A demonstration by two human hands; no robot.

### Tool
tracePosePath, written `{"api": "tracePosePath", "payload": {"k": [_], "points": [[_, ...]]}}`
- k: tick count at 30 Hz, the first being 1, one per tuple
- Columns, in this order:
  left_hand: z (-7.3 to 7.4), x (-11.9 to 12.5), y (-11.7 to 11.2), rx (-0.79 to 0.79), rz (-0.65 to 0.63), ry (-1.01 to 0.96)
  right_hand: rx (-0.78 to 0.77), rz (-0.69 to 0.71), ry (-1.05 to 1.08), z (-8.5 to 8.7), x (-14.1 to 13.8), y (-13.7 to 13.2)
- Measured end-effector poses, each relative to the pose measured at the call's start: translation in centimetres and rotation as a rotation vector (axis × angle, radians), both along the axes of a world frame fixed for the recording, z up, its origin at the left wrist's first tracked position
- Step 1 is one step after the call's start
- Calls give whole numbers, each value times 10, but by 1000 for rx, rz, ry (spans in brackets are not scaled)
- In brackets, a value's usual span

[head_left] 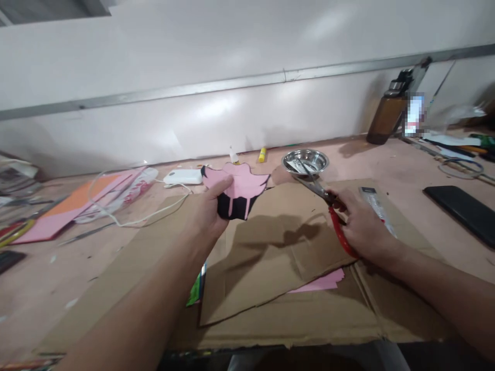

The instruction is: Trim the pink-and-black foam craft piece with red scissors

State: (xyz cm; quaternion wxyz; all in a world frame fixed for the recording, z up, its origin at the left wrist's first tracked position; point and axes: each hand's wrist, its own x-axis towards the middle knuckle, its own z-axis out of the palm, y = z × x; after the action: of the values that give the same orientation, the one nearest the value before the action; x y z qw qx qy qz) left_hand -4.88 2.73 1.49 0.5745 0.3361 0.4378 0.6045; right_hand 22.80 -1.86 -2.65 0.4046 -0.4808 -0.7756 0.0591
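Note:
My left hand (211,208) holds up a cut-out shape (242,193) of pink and black foam, pinched between thumb and fingers above the cardboard sheet (270,273). My right hand (361,226) grips red-handled scissors (328,206); their blades point left toward the cut-out and look nearly closed. A gap of bare cardboard separates the blade tips from the cut-out.
A small steel bowl (305,161) sits behind the scissors. A metal ruler (373,198), a black phone (462,208), a brown bottle (389,116), glue sticks (262,153), a white charger with cable (181,178) and pink and orange sheets (77,203) lie around. Pink scrap (323,282) pokes from under the cardboard.

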Motion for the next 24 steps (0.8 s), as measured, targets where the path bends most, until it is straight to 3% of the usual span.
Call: {"api": "tracePosePath", "payload": {"k": [6, 10, 12, 14, 18, 24], "points": [[-6, -7, 11, -1, 111, 53, 171, -53, -192, 2, -9, -5], [-7, -4, 10, -32, 133, 28, -130, -12, -371, 1, -12, -3], [-9, -2, 9, -19, 118, 9, -203, -4, -380, 3, -11, -1], [-11, 1, 7, 24, 84, -3, -173, -10, -262, 9, -11, 2], [-16, 11, 2, 86, 21, 18, -200, 141, 353, 26, -22, 12], [-14, 27, -9, 122, -42, 53, -304, 326, 628, 26, -59, 30]]}}
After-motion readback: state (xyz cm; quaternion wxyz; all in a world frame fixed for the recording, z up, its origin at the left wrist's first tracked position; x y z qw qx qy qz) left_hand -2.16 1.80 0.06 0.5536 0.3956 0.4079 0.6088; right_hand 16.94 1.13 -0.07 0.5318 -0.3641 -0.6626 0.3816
